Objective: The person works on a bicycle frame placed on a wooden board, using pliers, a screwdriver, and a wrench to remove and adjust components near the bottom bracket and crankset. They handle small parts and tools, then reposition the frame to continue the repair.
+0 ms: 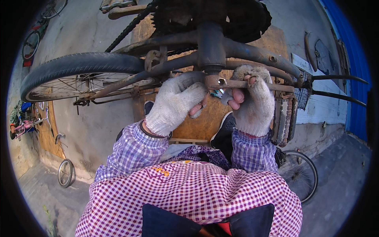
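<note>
A rusty bicycle frame [171,63] spans the view ahead of me. A crank arm [230,83] runs rightward from below its bottom bracket shell [211,47] to a pedal [281,120]. My right hand [254,100], in a worn pale knit glove with bare fingertips, curls round this crank arm. My left hand [175,102], gloved alike, is closed beside the crank arm's left end, its upper finger against it. What its curled fingers hold, if anything, is hidden. Something small and bluish shows between the hands, too small to name.
The chainring [213,17] and chain [132,27] are at the top. A tyred wheel [79,69] lies left. Wooden board [193,128] and a dark shoe [224,132] show below the frame. Another wheel [298,175] stands lower right, near a low wall [310,144].
</note>
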A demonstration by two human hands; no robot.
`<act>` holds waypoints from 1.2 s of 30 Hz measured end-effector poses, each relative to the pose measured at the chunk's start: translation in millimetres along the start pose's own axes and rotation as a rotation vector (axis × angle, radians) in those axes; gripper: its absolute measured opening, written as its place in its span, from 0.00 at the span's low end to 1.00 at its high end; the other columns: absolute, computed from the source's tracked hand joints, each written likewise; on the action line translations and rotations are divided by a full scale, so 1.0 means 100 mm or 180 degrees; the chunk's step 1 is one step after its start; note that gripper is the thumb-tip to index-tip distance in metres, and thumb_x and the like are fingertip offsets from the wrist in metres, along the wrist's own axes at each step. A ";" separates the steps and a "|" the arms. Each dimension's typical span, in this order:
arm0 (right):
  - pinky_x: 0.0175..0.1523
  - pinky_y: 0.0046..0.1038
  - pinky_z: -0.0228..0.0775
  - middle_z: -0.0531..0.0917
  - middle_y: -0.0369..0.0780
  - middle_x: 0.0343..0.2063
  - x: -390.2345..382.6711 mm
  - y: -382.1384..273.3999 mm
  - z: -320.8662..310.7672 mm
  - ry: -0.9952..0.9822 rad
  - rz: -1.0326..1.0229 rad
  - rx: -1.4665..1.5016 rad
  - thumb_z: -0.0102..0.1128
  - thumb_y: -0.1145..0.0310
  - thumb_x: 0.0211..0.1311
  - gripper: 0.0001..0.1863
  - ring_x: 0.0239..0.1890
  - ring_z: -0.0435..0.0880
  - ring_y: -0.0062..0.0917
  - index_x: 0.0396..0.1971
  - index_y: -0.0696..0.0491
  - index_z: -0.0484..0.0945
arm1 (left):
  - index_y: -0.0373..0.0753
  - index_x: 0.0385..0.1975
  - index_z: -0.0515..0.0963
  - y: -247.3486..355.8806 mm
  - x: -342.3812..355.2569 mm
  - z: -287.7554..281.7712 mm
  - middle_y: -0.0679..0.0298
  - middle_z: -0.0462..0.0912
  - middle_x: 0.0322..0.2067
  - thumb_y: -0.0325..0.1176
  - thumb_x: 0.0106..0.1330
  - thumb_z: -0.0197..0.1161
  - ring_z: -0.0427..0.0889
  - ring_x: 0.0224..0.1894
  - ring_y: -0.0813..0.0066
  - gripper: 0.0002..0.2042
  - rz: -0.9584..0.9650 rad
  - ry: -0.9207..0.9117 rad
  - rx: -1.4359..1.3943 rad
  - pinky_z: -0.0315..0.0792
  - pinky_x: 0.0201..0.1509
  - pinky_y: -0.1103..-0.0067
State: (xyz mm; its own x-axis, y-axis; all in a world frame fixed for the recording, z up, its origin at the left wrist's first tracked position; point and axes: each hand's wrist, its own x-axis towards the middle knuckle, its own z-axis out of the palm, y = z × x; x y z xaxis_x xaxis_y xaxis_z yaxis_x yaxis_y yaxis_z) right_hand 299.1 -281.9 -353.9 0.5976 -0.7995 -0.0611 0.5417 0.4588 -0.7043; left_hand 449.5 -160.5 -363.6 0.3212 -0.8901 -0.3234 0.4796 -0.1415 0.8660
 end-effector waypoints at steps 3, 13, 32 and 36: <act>0.22 0.25 0.67 0.80 0.40 0.27 -0.06 -0.03 -0.08 0.0126 -0.0101 -0.0108 0.69 0.66 0.67 0.13 0.22 0.76 0.23 0.42 0.59 0.79 | 0.34 0.50 0.79 -0.08 0.03 0.03 0.62 0.82 0.31 0.36 0.76 0.61 0.74 0.23 0.82 0.12 -0.0130 0.0069 0.0137 0.69 0.29 0.80; 0.22 0.27 0.74 0.85 0.47 0.30 -0.13 -0.04 -0.36 -0.0162 -0.0412 0.0121 0.75 0.71 0.60 0.15 0.19 0.81 0.27 0.42 0.63 0.82 | 0.31 0.53 0.79 -0.09 -0.02 0.18 0.60 0.85 0.37 0.27 0.75 0.58 0.86 0.37 0.74 0.12 -0.0152 -0.0540 0.0389 0.83 0.40 0.76; 0.23 0.28 0.76 0.87 0.47 0.31 -0.18 0.13 -0.35 -0.0386 -0.0401 0.0302 0.76 0.75 0.59 0.18 0.22 0.85 0.29 0.47 0.64 0.81 | 0.32 0.47 0.84 -0.20 -0.04 0.16 0.61 0.90 0.40 0.28 0.57 0.74 0.88 0.40 0.74 0.17 0.0118 0.0054 0.1861 0.82 0.47 0.78; 0.23 0.27 0.76 0.85 0.46 0.30 -0.27 0.17 -0.27 -0.0031 -0.0035 0.0333 0.75 0.72 0.60 0.17 0.23 0.84 0.28 0.45 0.63 0.80 | 0.32 0.50 0.83 -0.17 -0.07 0.10 0.62 0.89 0.40 0.28 0.57 0.74 0.88 0.39 0.74 0.20 0.0132 0.0070 0.1884 0.82 0.45 0.78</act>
State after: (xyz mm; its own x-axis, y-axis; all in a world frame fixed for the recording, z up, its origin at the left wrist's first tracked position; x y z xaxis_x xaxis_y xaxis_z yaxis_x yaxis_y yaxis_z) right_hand 276.4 -263.4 -383.2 0.5967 -0.8011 -0.0467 0.6067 0.4884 -0.6272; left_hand 430.7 -156.0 -372.6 0.3498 -0.8918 -0.2870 -0.0685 -0.3298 0.9415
